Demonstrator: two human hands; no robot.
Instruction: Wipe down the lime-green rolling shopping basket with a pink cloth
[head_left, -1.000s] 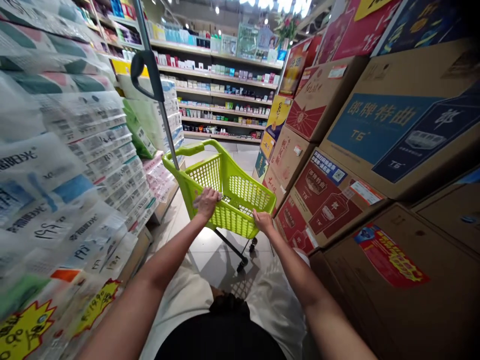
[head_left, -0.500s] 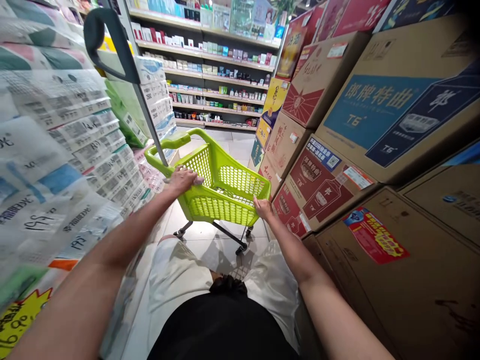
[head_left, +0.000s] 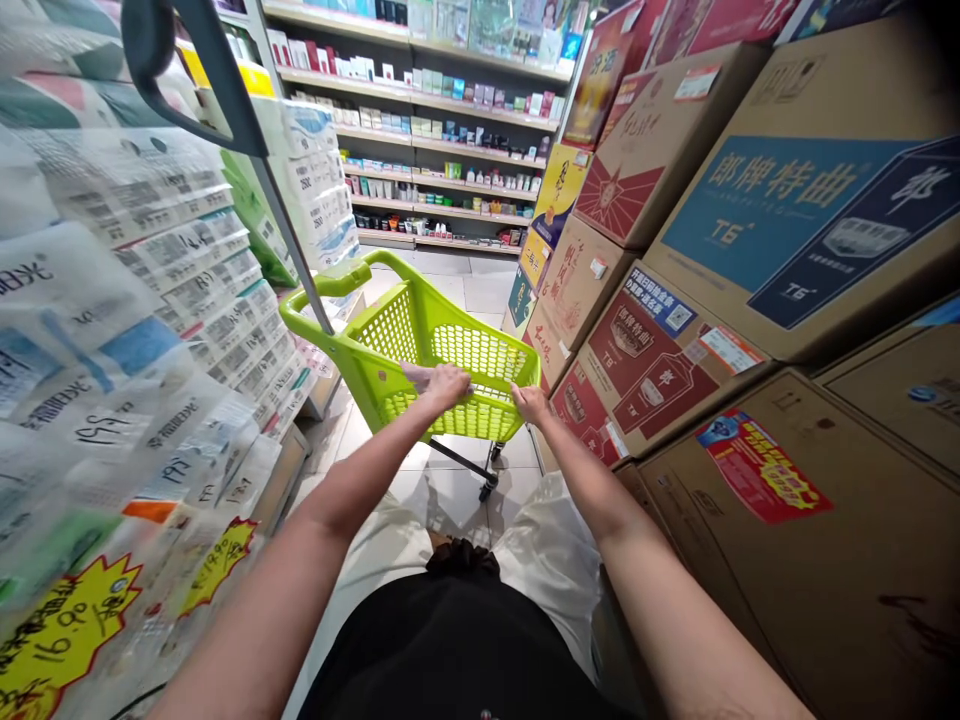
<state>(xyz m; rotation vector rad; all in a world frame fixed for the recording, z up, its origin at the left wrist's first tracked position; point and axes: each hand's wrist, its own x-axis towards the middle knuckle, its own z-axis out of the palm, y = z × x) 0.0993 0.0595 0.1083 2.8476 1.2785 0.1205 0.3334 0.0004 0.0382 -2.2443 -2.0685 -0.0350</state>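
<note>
A lime-green shopping cart [head_left: 360,370] with a perforated basket stands in front of me, its handle end to the left. My left hand [head_left: 448,385] is closed over the near side rim, with a crumpled pale pinkish cloth [head_left: 417,375] under it. Part of that cloth is hidden by the hand. My right hand [head_left: 531,402] grips the rim at the basket's narrow right end, fingers wrapped round it. A dark grey pole [head_left: 281,215] with a looped top rises by the cart's handle. No goods show in the basket.
Wrapped paper packs [head_left: 172,240] are stacked along the left, with yellow price signs [head_left: 75,630] low down. Cardboard cartons [head_left: 780,210] form a high wall on the right. Shelves [head_left: 420,130] of small boxes and bottles stand across the tiled floor [head_left: 480,290].
My left hand has slid right along the near rim with the cloth, from near the handle toward my right hand. My right hand stays on the rim. The view has shifted slightly.
</note>
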